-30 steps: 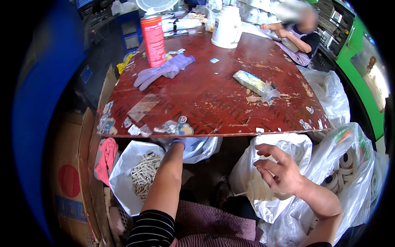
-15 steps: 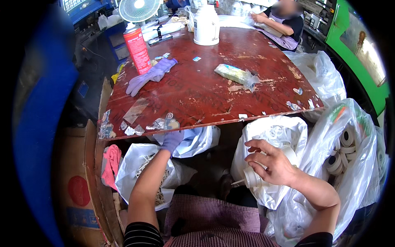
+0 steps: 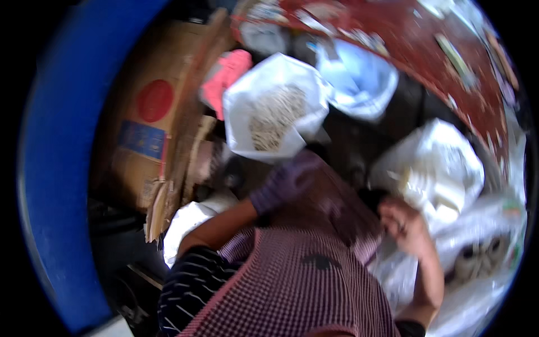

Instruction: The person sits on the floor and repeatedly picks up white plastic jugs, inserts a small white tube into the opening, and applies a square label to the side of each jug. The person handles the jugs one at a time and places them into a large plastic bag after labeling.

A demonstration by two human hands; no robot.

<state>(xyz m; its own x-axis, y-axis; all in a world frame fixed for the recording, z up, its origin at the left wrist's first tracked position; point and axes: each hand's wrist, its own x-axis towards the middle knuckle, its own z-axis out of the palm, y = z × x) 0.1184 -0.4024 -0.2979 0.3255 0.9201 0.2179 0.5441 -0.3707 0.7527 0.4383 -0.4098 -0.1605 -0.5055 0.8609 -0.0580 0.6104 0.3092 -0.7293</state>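
Observation:
My left hand [image 3: 289, 182], in a purple knit glove, is smeared by motion over the checked apron [image 3: 314, 275] on my lap; its fingers cannot be made out. My bare right hand [image 3: 407, 224] is at the right edge of my lap with its fingers curled in. Whatever they hold, if anything, is hidden. Beyond that hand stands a white bag [image 3: 387, 168] with pale plastic parts [image 3: 446, 194] in it. A white bag [image 3: 238, 126] of small beige pieces [image 3: 275, 115] stands ahead of my left hand.
A bluish-white bag [image 3: 359, 78] sits under the edge of the red table [image 3: 387, 22]. Pink cloth [image 3: 224, 78] hangs by a cardboard box [image 3: 185, 62] on the left. Clear bags with white rolls [image 3: 477, 258] are at the right. A blue panel [image 3: 56, 168] borders the far left.
The view has swung down and left. My left hand has come back from under the table edge to my lap. My right hand has drawn back from above the plastic parts, its fingers now curled.

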